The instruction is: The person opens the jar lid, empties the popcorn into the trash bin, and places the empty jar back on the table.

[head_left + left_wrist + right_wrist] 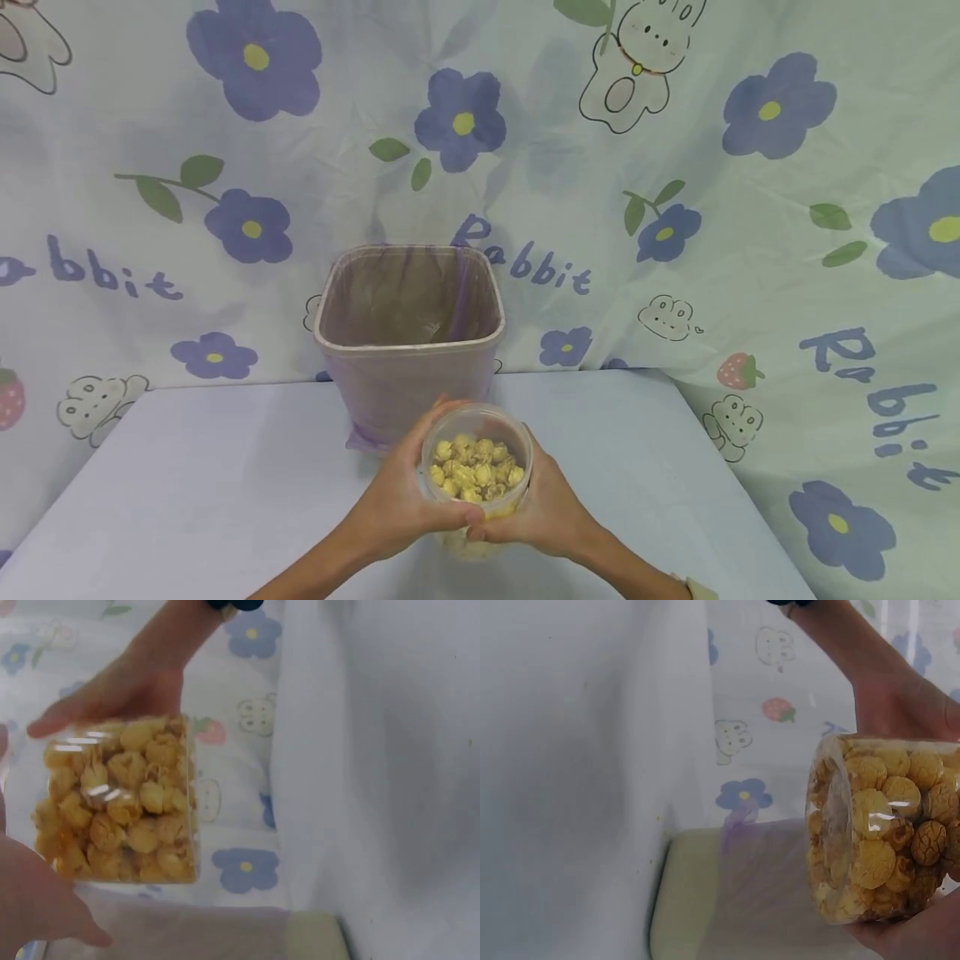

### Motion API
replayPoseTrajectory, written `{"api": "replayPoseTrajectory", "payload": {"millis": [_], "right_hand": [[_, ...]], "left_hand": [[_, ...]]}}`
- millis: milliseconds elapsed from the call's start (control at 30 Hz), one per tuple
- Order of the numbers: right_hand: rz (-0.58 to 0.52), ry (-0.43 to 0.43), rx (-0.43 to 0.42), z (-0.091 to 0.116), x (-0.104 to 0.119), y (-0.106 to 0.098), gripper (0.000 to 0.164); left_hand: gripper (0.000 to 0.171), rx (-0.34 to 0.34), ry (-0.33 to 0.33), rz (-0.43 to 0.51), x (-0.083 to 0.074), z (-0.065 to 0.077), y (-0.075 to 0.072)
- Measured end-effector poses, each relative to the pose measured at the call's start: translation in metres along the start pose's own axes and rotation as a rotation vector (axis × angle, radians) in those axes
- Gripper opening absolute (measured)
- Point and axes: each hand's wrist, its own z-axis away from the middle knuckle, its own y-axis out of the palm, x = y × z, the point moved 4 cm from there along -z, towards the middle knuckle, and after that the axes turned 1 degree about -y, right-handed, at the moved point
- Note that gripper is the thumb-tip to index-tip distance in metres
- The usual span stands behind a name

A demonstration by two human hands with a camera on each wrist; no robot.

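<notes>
A clear plastic jar (480, 454) full of round yellow popcorn (472, 471) is held up between both hands, its top facing the head camera. My left hand (401, 492) grips its left side and my right hand (551, 504) its right side, with the thumbs meeting at the front. Through the wall of the jar (124, 802) in the left wrist view, popcorn shows packed close to the bottom. The right wrist view shows the jar's base (832, 825) raised off the table. Whether a lid is on the jar I cannot tell.
Behind the jar stands a square bin (408, 367) lined with a thin purple bag, its mouth upward. It stands on a white-covered table (210, 467). A patterned cloth (360, 83) with flowers and rabbits hangs at the back and right. Small crumbs (651, 861) lie on the table.
</notes>
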Motion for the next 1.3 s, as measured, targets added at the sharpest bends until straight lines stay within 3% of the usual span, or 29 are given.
{"api": "replayPoseTrajectory", "payload": {"millis": [67, 133, 267, 433, 500, 600, 800, 1000, 1167, 1300], "right_hand": [[-0.006, 0.024, -0.007, 0.0, -0.001, 0.0, 0.101], [-0.023, 0.029, -0.001, 0.001, -0.002, 0.0, 0.102], [-0.103, 0.002, 0.042, 0.002, 0.0, 0.0, 0.102], [-0.225, -0.045, 0.171, 0.004, 0.005, 0.005, 0.099], [-0.266, -0.045, 0.218, 0.004, 0.007, 0.008, 0.1], [-0.296, -0.044, 0.251, 0.004, 0.009, 0.01, 0.102], [-0.25, -0.07, 0.229, 0.003, 0.009, 0.007, 0.101], [-0.142, -0.092, 0.141, 0.0, 0.007, 0.002, 0.103], [-0.001, -0.076, 0.01, -0.001, 0.005, -0.001, 0.099], [0.059, -0.047, -0.048, -0.001, 0.005, -0.001, 0.098]], "left_hand": [[0.098, -0.015, -0.035, -0.024, 0.0, 0.001, 0.001], [0.102, 0.023, -0.052, -0.03, -0.002, 0.001, -0.002], [0.104, 0.204, -0.018, 0.011, -0.004, -0.002, -0.012], [0.102, 0.479, 0.007, 0.182, -0.003, -0.007, -0.017], [0.103, 0.549, 0.003, 0.238, -0.002, -0.008, -0.016], [0.103, 0.589, -0.007, 0.279, -0.002, -0.008, -0.014], [0.095, 0.487, 0.045, 0.226, -0.004, -0.006, -0.012], [0.098, 0.275, 0.074, 0.083, -0.008, 0.0, -0.008], [0.105, 0.04, 0.015, -0.019, -0.008, 0.005, 0.0], [0.11, -0.036, -0.079, -0.041, -0.01, 0.007, 0.005]]}}
